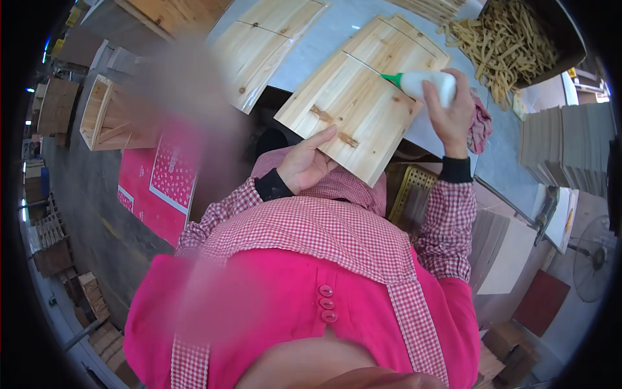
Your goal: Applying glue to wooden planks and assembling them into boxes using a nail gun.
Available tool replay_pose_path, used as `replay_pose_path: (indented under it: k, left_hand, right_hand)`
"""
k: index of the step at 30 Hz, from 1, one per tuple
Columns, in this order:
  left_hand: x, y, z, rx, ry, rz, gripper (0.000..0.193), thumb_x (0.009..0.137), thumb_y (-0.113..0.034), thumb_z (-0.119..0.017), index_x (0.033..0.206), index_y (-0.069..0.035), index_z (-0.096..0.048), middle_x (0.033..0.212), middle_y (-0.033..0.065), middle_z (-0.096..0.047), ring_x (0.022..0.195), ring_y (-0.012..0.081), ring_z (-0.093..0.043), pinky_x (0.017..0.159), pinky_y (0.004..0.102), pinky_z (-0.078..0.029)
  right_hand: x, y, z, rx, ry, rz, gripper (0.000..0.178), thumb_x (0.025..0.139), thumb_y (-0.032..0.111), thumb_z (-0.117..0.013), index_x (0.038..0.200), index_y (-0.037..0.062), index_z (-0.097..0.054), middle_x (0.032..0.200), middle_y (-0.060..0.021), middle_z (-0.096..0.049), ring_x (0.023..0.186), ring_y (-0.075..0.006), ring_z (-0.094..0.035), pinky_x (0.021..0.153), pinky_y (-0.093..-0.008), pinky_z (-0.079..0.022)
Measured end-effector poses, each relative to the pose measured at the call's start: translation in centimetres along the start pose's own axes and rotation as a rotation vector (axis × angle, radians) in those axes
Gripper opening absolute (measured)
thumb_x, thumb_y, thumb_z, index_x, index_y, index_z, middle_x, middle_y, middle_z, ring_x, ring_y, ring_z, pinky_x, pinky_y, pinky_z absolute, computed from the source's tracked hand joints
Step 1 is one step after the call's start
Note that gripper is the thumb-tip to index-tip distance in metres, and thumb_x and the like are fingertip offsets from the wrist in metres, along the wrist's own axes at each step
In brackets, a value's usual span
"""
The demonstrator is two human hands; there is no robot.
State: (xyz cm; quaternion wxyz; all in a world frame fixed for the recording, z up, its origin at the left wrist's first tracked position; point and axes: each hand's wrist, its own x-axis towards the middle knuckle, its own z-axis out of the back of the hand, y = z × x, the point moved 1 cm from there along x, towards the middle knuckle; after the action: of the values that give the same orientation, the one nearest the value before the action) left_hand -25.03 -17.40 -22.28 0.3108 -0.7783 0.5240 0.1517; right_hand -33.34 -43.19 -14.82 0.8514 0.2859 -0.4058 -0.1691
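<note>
My left hand [306, 163] grips the near edge of a pale wooden board [359, 104], thumb on top, holding it tilted over my lap. Two small wooden blocks [321, 114] sit on the board near my thumb. My right hand [449, 110] holds a white glue bottle [429, 84] with a green nozzle [391, 78]. The nozzle tip points at the board's upper surface. I wear a pink top with red checked sleeves.
More wooden boards [265, 45] lie on the grey table [337, 29]. A dark bin of thin wood strips [505, 39] stands at top right. Stacked grey sheets [570, 142] are at the right, an open wooden box [107, 117] at the left, a yellow perforated crate [414, 191] under the table.
</note>
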Motion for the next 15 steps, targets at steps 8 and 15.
replay_pose_path:
  k: [8,15]
  left_hand:
    - [-0.3,0.4,-0.6,0.045,0.070,0.028,0.045,0.091,-0.013,-0.061,0.131,-0.005,-0.040,0.127,0.0107,-0.053,0.117,0.0223,-0.054,0.100,0.0380,-0.047]
    - [-0.5,0.4,-1.1,0.036,0.193,-0.052,0.045,0.094,-0.017,-0.056,0.133,-0.004,-0.039,0.130,0.0117,-0.051,0.119,0.0235,-0.053,0.101,0.0395,-0.045]
  right_hand:
    - [-5.3,-2.9,5.1,0.001,-0.201,-0.135,0.033,0.079,0.017,-0.074,0.103,0.0025,-0.057,0.086,-0.0081,-0.061,0.076,-0.0175,-0.059,0.063,-0.0311,-0.049]
    - [-6.9,-3.9,6.9,0.379,-0.403,-0.449,0.032,0.085,0.022,-0.069,0.105,0.0023,-0.054,0.088,-0.0075,-0.060,0.065,-0.0139,-0.057,0.051,-0.0238,-0.044]
